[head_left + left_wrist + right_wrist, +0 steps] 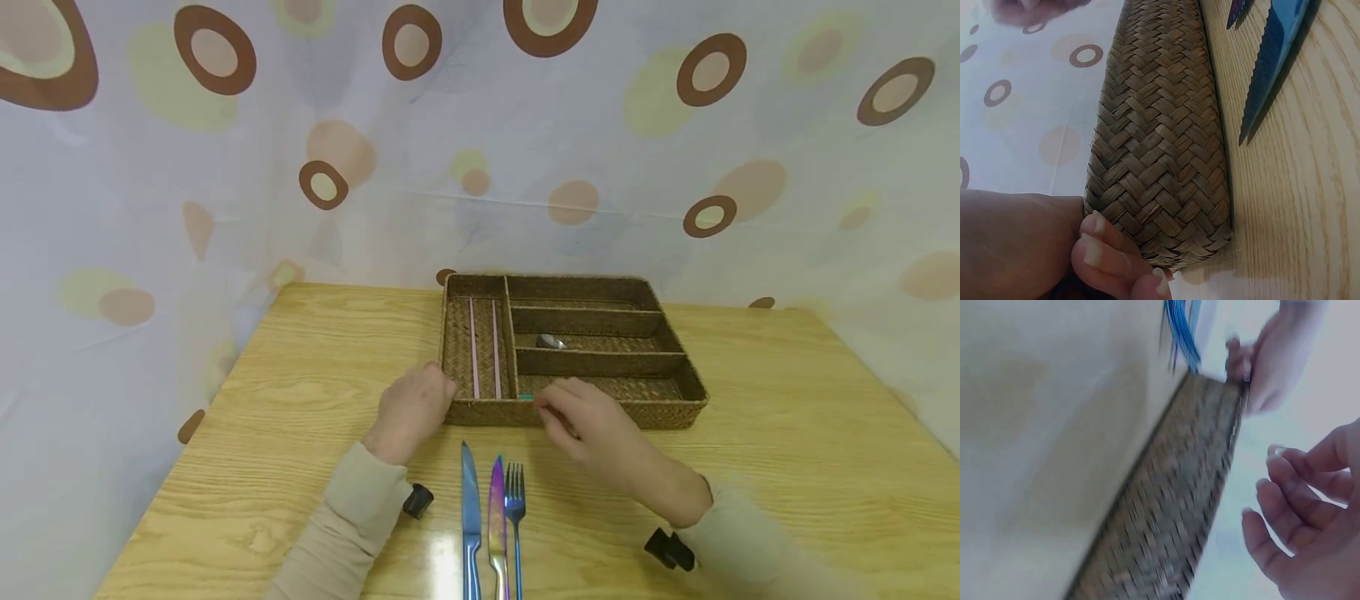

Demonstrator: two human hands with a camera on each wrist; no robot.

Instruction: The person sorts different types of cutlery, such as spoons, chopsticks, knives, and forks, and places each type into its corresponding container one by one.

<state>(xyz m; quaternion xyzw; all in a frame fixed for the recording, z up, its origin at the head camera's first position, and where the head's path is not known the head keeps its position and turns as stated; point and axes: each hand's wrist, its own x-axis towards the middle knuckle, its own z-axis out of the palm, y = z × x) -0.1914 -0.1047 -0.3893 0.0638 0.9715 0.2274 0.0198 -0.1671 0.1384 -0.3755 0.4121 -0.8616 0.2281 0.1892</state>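
Note:
A brown woven cutlery tray [607, 412] with several compartments stands on the table. My left hand [414, 410] grips its front left corner; in the left wrist view the fingertips [1105, 256] curl against the woven end. My right hand [588, 429] is over the front wall, fingers loosely bent, and the right wrist view shows nothing held in it. Close to its fingertips a small teal piece [527, 397] shows inside the front compartment, the rest hidden. Two pink chopsticks [474, 350] lie in the left compartment. A spoon [551, 342] lies in the middle one.
In front of the tray lie a blue knife [470, 500], a purple and gold knife [497, 517] and a blue fork [515, 500], side by side on the wooden table [300, 358]. A patterned curtain [465, 125] hangs behind and beside the table.

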